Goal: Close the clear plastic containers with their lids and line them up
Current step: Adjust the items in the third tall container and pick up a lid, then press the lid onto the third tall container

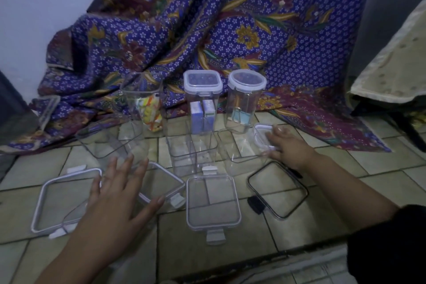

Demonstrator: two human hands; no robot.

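Observation:
Three open clear containers stand on the tiled floor: left (108,143), middle (193,154) and right (237,147). Behind them are a tall open container (140,101) with colourful packets, a closed square-lidded container (202,90) and a closed round-lidded container (246,90). Loose lids lie in front: a large white-rimmed lid (57,203), a second white-rimmed lid (166,182), a clear lid (212,203) and a black-rimmed lid (277,189). My left hand (117,193) hovers with spread fingers between the two white-rimmed lids. My right hand (288,145) holds a small white-rimmed lid (261,136) between fingers and thumb, at the right container's rim.
A purple batik cloth (207,30) is draped behind the containers and spreads onto the floor. Another clear lid (47,108) leans on it at far left. A cream cloth (391,71) hangs at the right. A dark object (11,104) stands at the left edge.

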